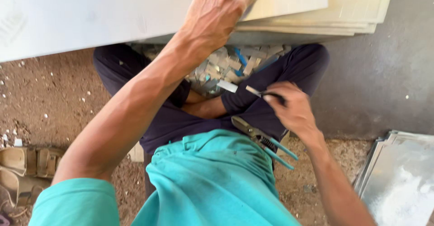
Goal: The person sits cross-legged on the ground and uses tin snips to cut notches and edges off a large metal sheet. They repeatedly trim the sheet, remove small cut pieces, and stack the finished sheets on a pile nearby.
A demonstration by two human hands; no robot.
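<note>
My left hand [216, 10] lies flat, fingers spread, on a large pale sheet [90, 13] at the top of the view. My right hand [291, 108] grips a thin dark-handled tool [260, 92] with a light tip pointing left, above my right thigh. A pair of snips [262, 141] with teal handles rests on my lap against the teal shirt. Between my crossed legs lies a pile of small metal offcuts [230, 65], some with blue film.
More pale sheets [357, 9] are stacked at the top right. Shiny metal sheets [400, 176] lie at the lower right. Sandals [22, 171] sit on the dirt ground at the lower left. Grey concrete floor [384, 81] lies to the right.
</note>
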